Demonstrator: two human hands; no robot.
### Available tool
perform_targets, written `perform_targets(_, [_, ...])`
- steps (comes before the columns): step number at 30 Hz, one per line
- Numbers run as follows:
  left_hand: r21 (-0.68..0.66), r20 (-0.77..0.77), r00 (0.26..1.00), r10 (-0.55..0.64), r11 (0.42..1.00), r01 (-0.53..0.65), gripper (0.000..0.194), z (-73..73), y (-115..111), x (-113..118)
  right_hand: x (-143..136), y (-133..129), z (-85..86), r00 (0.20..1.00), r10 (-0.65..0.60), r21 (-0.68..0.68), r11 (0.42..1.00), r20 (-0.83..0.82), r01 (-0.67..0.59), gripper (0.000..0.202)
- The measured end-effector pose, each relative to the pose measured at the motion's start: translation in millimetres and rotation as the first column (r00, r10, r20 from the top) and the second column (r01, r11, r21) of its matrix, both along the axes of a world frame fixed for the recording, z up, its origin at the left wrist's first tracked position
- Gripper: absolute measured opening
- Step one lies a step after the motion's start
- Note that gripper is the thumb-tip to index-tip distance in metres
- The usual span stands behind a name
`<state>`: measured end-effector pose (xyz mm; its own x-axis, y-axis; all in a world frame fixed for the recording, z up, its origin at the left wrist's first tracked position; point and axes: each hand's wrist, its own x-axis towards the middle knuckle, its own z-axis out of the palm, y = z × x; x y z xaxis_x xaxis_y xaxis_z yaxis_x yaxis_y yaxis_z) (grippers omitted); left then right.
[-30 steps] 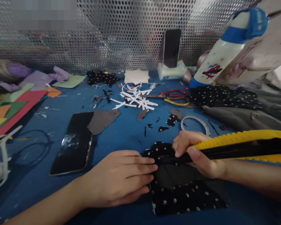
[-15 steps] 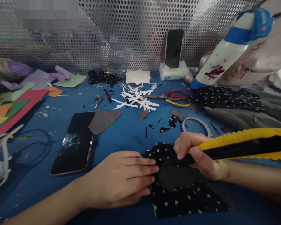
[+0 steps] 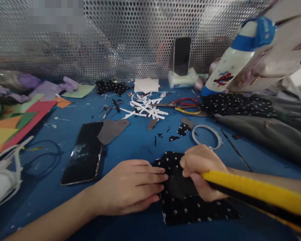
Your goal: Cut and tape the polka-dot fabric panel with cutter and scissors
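My left hand [image 3: 130, 187] lies flat, its fingers stretched out and pressing the left edge of a black polka-dot fabric piece [image 3: 185, 214]. A dark plain patch [image 3: 178, 184] covers the middle of this piece. Over the patch's right side, my right hand [image 3: 203, 167] is closed around a long yellow-and-black tool [image 3: 256, 190] that looks like a utility knife. Its handle slants toward the lower right, and its working end is hidden under my fingers. Small dotted scraps [image 3: 183, 129] lie just beyond the piece.
A phone [image 3: 84, 154] lies at left, partly under a grey scrap [image 3: 112, 130]. White paper strips [image 3: 142, 107], scissors [image 3: 187, 106] and a tape ring [image 3: 207, 126] lie farther back. A bottle [image 3: 228, 63] stands before a perforated metal panel [image 3: 130, 40]. Coloured paper [image 3: 32, 117] spreads left.
My right hand has turned, and the tool's handle has swung from nearly level down toward the lower right. My left hand stays on the fabric. The view has shifted slightly.
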<state>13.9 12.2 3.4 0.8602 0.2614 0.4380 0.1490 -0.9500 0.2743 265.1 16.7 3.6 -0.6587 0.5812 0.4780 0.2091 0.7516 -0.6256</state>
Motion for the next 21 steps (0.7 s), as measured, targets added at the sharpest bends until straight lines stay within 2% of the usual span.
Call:
perform_targets(3, [0.0,-0.019,1.0,-0.016,1.0,0.016,0.025,0.0,-1.1,-0.1,-1.9,-3.0,-3.7,0.984,0.178,0.168,0.969,0.023,-0.179,0.019])
perform_targets(5, [0.009,-0.016,1.0,-0.016,1.0,0.016,0.024,-0.7,-1.8,-0.2,-0.4,-5.4,-5.0,0.982,0.187,0.213,0.959,0.011,-0.185,0.02])
perform_targets(7, [0.022,0.002,1.0,-0.013,1.0,0.013,0.022,-1.3,-2.4,0.2,3.9,-6.6,-4.2,0.998,0.06,0.154,0.987,-0.03,-0.054,0.019])
perform_targets(9, [0.027,0.018,1.0,-0.006,1.0,0.006,0.022,-1.2,-2.6,1.3,9.1,-6.4,-1.3,0.996,-0.078,0.001,0.997,-0.053,0.079,0.021])
perform_targets(12, [0.026,0.023,1.0,-0.006,1.0,0.005,0.022,0.4,-2.8,3.0,13.5,-4.8,4.7,0.988,-0.085,-0.169,0.984,-0.128,0.063,0.025])
perform_targets(15, [0.032,0.028,1.0,-0.006,0.999,0.005,0.022,1.6,-3.2,3.2,13.0,-3.9,8.8,0.994,-0.063,-0.171,0.984,-0.095,0.046,0.025])
perform_targets(21, [0.036,0.028,1.0,0.004,0.999,-0.005,0.023,0.5,-3.4,1.4,14.4,-6.1,6.2,0.991,-0.134,-0.138,0.981,0.022,0.135,0.028])
